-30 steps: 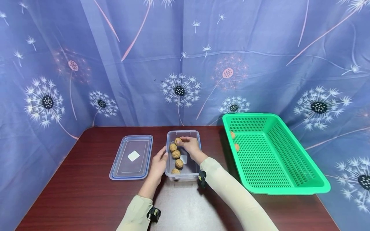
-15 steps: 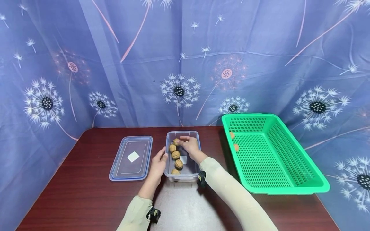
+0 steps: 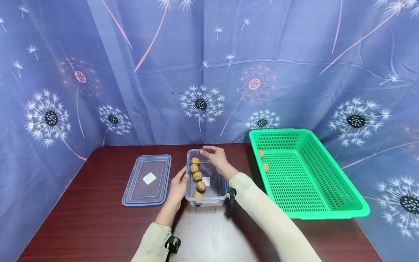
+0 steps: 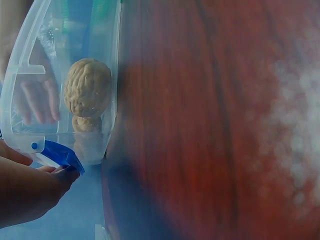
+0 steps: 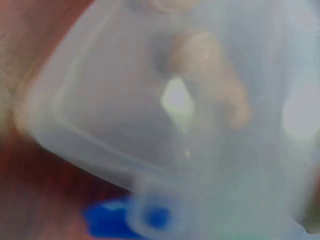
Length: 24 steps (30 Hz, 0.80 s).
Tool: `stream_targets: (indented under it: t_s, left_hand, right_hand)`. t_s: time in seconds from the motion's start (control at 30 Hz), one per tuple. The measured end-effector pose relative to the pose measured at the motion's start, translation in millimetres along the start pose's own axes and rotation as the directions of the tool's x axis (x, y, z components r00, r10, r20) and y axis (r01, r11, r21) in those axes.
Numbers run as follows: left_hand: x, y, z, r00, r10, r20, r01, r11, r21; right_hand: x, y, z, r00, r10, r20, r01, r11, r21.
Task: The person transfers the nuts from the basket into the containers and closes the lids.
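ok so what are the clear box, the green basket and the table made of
Clear box: looks like transparent glossy plastic; the walnuts show through its wall. Green basket: apparently moulded plastic, perforated all over with a smooth rim. Table: dark reddish wood grain with a sheen, maybe veneer or laminate.

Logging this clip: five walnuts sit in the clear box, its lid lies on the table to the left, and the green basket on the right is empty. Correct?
Not quite. The green basket is not empty: the head view shows two walnuts at its left side. The clear box does hold five walnuts, with the lid lying to its left.
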State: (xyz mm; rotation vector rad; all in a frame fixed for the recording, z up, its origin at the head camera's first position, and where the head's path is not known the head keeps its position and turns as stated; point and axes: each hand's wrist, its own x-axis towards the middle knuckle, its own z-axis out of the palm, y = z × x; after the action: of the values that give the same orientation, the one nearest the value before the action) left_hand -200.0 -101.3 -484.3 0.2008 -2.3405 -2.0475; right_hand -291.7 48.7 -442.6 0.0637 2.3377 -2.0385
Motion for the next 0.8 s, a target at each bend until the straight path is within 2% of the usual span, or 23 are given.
stream_targets:
  t_s: [0.33, 0.6, 0.8]
  left_hand:
    - [-0.4, 1.7, -0.2, 1.0, 0.013, -0.006, -0.013, 1.0, 0.006]
    - [-0.8, 1.9, 0.3, 1.0, 0.016, -0.007, -0.016, 1.0, 0.003]
    - [-0.5, 2.4, 0.7, 1.0, 0.011, -0.008, -0.011, 1.0, 0.003]
  right_hand:
    - [9, -38, -22, 0.999, -0.039, 0.028, 0.039, 0.999, 0.031]
    - [18, -62, -50, 0.998, -0.064, 0.015, 0.063, 0.996, 0.057]
    - [21, -73, -74, 0.994, -0.107, 0.0, 0.106, 0.987, 0.121]
